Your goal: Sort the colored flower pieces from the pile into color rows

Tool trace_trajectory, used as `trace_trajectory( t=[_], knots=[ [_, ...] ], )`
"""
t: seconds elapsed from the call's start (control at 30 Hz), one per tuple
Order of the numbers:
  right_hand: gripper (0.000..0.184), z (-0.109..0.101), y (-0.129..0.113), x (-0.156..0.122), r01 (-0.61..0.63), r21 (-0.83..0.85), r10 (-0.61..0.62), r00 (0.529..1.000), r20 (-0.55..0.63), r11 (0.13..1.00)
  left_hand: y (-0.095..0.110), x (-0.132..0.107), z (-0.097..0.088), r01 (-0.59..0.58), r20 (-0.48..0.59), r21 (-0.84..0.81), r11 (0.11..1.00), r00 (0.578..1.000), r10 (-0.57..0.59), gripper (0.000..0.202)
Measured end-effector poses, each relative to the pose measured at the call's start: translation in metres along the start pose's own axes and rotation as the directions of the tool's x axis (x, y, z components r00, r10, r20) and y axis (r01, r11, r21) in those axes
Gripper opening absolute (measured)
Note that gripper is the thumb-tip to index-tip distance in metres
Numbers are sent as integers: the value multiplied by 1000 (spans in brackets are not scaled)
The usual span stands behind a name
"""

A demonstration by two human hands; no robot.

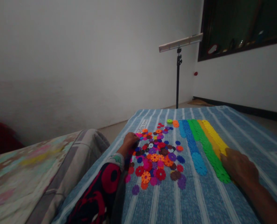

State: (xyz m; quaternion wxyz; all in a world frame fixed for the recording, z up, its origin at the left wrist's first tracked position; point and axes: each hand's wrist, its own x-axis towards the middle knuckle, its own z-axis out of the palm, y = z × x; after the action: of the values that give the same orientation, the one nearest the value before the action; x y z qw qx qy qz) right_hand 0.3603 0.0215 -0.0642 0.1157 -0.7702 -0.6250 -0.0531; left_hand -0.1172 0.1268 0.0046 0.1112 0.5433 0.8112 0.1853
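Observation:
A loose pile of flower-shaped plastic discs (160, 155) in red, orange, purple, pink, brown and blue lies on a blue striped cloth (143, 211). My left hand (130, 140) is at the pile's left edge, fingers curled; what they hold, if anything, is hidden. To the right, similar discs overlap in long rows: blue (191, 141), green (209, 155), orange-yellow (210, 138) and yellow (214, 135). Over the near ends of the two yellowish rows rests my right hand (240, 165), slightly blurred. Its fingers bend down together and their tips are covered.
A lime disc stack (169, 121) and an orange stack (176, 123) sit at the rows' far end. Left of the cloth is a floral-covered surface (35, 168). Beyond stands a black pole (177, 81) carrying a flat panel (180, 43), near the wall (94, 62).

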Motion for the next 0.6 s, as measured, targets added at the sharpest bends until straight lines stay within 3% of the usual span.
trace_trajectory(
  t=[0.27,0.6],
  knots=[
    [31,-6,-4,0,2,-13,-2,1000,-13,1000,23,-5,7,-5,7,109,994,1000,4,21],
    [28,-6,-5,0,1,-5,-1,1000,-18,1000,27,0,6,10,36,89,996,999,-14,11]
  ],
)
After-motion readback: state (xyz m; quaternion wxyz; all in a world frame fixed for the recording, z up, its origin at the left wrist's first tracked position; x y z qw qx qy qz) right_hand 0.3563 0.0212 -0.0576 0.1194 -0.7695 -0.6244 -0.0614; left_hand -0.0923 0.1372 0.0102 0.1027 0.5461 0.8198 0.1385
